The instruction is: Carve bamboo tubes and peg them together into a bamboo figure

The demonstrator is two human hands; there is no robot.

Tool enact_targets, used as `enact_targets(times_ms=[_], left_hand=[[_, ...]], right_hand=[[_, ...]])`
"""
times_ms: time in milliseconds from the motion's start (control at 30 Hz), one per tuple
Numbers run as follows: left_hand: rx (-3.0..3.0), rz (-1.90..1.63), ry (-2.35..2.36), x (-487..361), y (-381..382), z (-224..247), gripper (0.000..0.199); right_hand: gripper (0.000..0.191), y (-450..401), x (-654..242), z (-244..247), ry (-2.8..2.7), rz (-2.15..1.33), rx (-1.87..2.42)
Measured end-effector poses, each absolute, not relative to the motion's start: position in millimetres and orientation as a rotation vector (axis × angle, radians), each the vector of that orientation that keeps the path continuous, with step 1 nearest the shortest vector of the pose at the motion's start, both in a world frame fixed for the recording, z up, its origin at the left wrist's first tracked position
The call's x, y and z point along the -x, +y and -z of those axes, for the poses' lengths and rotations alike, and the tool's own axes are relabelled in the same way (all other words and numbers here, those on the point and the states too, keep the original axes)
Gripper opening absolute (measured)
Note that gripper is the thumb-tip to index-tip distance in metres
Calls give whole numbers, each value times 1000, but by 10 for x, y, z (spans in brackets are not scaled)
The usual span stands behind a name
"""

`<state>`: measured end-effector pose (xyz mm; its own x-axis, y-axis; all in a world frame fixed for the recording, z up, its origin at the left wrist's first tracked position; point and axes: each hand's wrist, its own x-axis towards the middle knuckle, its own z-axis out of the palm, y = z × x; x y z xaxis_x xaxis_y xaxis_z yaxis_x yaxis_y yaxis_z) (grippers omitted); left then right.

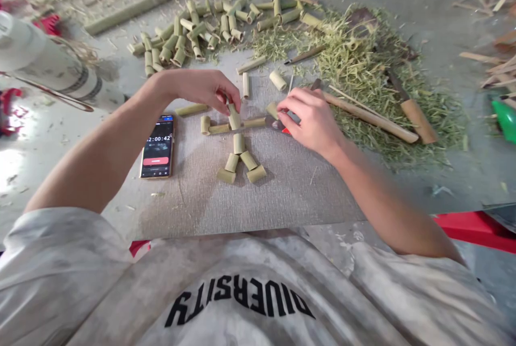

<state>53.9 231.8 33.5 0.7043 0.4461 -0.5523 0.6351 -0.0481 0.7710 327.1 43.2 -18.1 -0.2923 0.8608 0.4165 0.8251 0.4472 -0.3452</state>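
Note:
My left hand (213, 91) pinches a short green bamboo piece (234, 119) at the top of a figure laid out on the grey mat (298, 190). Below that piece stands a bamboo body segment (239, 143), with angled leg segments (231, 163) spreading downward on both sides. A thin bamboo stick (255, 122) reaches out to the right, and on the left another ends at a short tube (205, 125). At the right end, my right hand (308, 115) has its fingers closed on a short bamboo tube (273, 110). Something red and dark lies partly hidden under that hand.
Many cut bamboo joints (197, 29) lie behind my hands. Shavings (346, 66) cover the right side, with a wooden-handled knife (417, 120) and a bamboo stick (371, 116). A phone (158, 147) with a running timer and a white cylinder (48, 61) are at left.

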Motion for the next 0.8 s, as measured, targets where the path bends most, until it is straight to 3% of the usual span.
enact_targets(times_ms=[233, 533, 800], left_hand=[[-1617, 102, 777, -612, 2292, -259, 36], [-1932, -19, 767, -604, 2148, -298, 13], [-2290, -44, 655, -588, 1985, -91, 15]], right_hand=[[14, 331, -3038, 133, -2280, -9, 1382], [24, 335, -2873, 162, -2379, 41, 1422], [28, 358, -2842, 187, -2403, 38, 1426]])
